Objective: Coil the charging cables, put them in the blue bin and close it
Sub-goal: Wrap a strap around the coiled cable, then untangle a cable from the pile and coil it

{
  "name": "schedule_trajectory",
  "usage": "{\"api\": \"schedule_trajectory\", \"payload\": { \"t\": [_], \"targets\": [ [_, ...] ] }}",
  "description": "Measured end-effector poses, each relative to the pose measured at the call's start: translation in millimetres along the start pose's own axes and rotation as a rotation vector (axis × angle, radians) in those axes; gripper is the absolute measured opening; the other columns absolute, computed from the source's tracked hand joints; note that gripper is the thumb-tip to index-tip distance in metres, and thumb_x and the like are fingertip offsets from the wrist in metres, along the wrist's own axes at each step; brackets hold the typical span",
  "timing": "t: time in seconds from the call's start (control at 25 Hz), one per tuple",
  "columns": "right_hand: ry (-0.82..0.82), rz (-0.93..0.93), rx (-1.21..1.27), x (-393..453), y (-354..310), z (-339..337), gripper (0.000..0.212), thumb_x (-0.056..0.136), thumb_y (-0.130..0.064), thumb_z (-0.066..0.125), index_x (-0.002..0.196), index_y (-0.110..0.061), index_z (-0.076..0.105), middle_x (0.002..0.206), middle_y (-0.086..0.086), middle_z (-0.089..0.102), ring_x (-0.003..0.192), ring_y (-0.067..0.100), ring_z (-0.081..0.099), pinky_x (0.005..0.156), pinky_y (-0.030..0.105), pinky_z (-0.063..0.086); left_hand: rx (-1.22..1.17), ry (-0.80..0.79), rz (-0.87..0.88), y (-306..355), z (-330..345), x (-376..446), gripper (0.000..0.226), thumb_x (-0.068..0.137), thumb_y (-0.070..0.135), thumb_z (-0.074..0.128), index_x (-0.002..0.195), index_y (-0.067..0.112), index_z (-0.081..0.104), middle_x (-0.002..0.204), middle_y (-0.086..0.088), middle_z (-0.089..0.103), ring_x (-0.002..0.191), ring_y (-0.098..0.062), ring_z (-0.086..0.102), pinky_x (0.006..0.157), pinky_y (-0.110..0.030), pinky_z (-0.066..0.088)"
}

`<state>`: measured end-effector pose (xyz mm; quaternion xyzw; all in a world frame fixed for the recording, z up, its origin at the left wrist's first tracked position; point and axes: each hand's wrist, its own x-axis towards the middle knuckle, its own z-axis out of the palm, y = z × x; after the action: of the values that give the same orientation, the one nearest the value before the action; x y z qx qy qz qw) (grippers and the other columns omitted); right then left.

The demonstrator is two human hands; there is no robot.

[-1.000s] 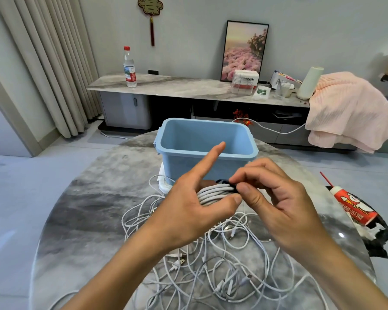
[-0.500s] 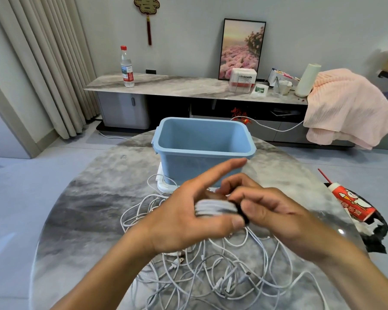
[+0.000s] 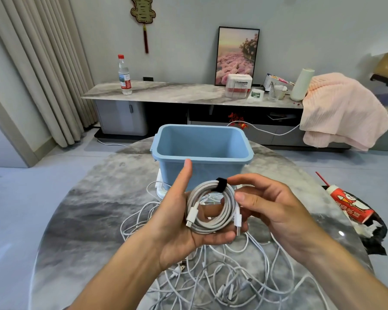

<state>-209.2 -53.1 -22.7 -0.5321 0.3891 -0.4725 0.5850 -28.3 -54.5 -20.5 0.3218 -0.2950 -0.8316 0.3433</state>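
A white charging cable wound into a coil [image 3: 211, 205] rests in the palm of my left hand [image 3: 177, 222], bound at the top by a black strap [image 3: 221, 184]. My right hand [image 3: 273, 209] pinches the coil's right side between thumb and forefinger, close to the strap. Both plugs hang down across the coil. The open blue bin [image 3: 202, 153] stands just behind my hands and looks empty. A white lid [image 3: 160, 186] peeks out under the bin's left corner. A tangle of loose white cables [image 3: 222, 276] lies on the round marble table [image 3: 83, 220] below my hands.
A red and white snack packet [image 3: 349, 206] and dark wrapper lie at the table's right edge. Behind the table runs a low sideboard [image 3: 177, 95] with a water bottle [image 3: 124, 74], a framed picture, boxes and a pink blanket [image 3: 341, 110]. Curtains hang at the left.
My hands turned the coil flat to face me and lowered it slightly. The black strap now sits closed around the coil, and my right fingers have shifted to the coil's side.
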Motion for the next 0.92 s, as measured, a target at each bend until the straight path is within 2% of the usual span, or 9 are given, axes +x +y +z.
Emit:
{"api": "schedule_trajectory", "payload": {
  "t": [0.12, 0.24, 0.36, 0.48, 0.6, 0.68, 0.72, 0.8, 0.92],
  "targets": [
    [0.126, 0.002, 0.005, 2, 3, 2, 0.019, 0.067, -0.009, 0.072, 0.086, -0.009, 0.075, 0.076, 0.016, 0.071, 0.059, 0.021, 0.062, 0.052, 0.026, 0.052, 0.145, 0.110, -0.007, -1, 0, 0, 0.088, 0.083, 0.081, 0.031, 0.104, 0.007, 0.074, 0.099, -0.025, 0.072, 0.083, -0.037, 0.070, 0.067, -0.039, 0.059],
    [0.279, 0.012, 0.081, 3, 0, -1, 0.020, 0.059, -0.009, 0.080, 0.078, -0.011, 0.076, 0.073, 0.015, 0.071, 0.056, 0.020, 0.062, 0.048, 0.027, 0.052, 0.331, 0.375, 0.091, -3, -2, 6, 0.075, 0.088, 0.075, 0.031, 0.102, 0.014, 0.072, 0.100, -0.019, 0.074, 0.079, -0.030, 0.070, 0.064, -0.035, 0.057],
    [0.397, -0.015, 0.154, 5, -10, -1, 0.005, 0.070, -0.009, 0.072, 0.074, -0.012, 0.075, 0.066, 0.008, 0.069, 0.053, 0.016, 0.060, 0.048, 0.027, 0.054, 0.308, 0.599, 0.265, 9, -12, 10, 0.063, 0.094, 0.067, 0.033, 0.103, 0.016, 0.068, 0.102, -0.011, 0.074, 0.079, -0.022, 0.066, 0.060, -0.030, 0.052],
    [0.504, 0.026, 0.244, 32, -24, 5, 0.003, 0.086, -0.011, 0.068, 0.085, -0.009, 0.071, 0.075, 0.009, 0.071, 0.063, 0.017, 0.063, 0.055, 0.026, 0.058, 0.202, 0.663, 0.338, 21, -18, 7, 0.058, 0.095, 0.064, 0.034, 0.104, 0.017, 0.068, 0.106, -0.008, 0.073, 0.087, -0.023, 0.065, 0.070, -0.036, 0.050],
    [0.509, 0.202, 0.271, 67, -43, 12, 0.046, 0.093, -0.040, 0.062, 0.125, -0.006, 0.056, 0.116, 0.020, 0.061, 0.089, 0.027, 0.068, 0.079, 0.034, 0.061, 0.179, 0.709, 0.328, 22, -17, 4, 0.054, 0.095, 0.064, 0.034, 0.117, 0.024, 0.063, 0.120, -0.003, 0.065, 0.102, -0.019, 0.061, 0.079, -0.038, 0.049],
    [0.455, 0.226, 0.259, 73, -42, 17, 0.061, 0.094, -0.046, 0.058, 0.140, -0.007, 0.044, 0.133, 0.018, 0.049, 0.107, 0.030, 0.064, 0.095, 0.038, 0.055, 0.146, 0.705, 0.329, 25, -18, 2, 0.052, 0.094, 0.065, 0.036, 0.124, 0.028, 0.058, 0.125, 0.000, 0.061, 0.107, -0.018, 0.060, 0.083, -0.041, 0.048],
    [0.443, 0.219, 0.254, 68, -37, 21, 0.059, 0.095, -0.043, 0.058, 0.140, -0.008, 0.045, 0.134, 0.015, 0.051, 0.110, 0.030, 0.063, 0.096, 0.037, 0.054, 0.131, 0.702, 0.337, 27, -19, 1, 0.051, 0.094, 0.064, 0.038, 0.125, 0.029, 0.057, 0.126, 0.001, 0.061, 0.108, -0.017, 0.060, 0.086, -0.042, 0.048],
    [0.465, 0.223, 0.254, 53, -17, 16, 0.044, 0.096, -0.032, 0.061, 0.132, -0.007, 0.054, 0.126, 0.013, 0.059, 0.106, 0.031, 0.067, 0.088, 0.036, 0.058, 0.142, 0.686, 0.363, 30, -19, 0, 0.047, 0.094, 0.059, 0.043, 0.127, 0.029, 0.056, 0.125, 0.002, 0.061, 0.108, -0.016, 0.061, 0.092, -0.044, 0.048],
    [0.482, 0.287, 0.236, 33, 13, 6, 0.022, 0.095, -0.014, 0.060, 0.112, -0.002, 0.064, 0.107, 0.015, 0.070, 0.087, 0.032, 0.072, 0.073, 0.035, 0.062, 0.188, 0.675, 0.378, 29, -18, 0, 0.035, 0.096, 0.047, 0.051, 0.123, 0.027, 0.059, 0.122, 0.003, 0.062, 0.108, -0.014, 0.061, 0.097, -0.045, 0.048]
  ]
}}
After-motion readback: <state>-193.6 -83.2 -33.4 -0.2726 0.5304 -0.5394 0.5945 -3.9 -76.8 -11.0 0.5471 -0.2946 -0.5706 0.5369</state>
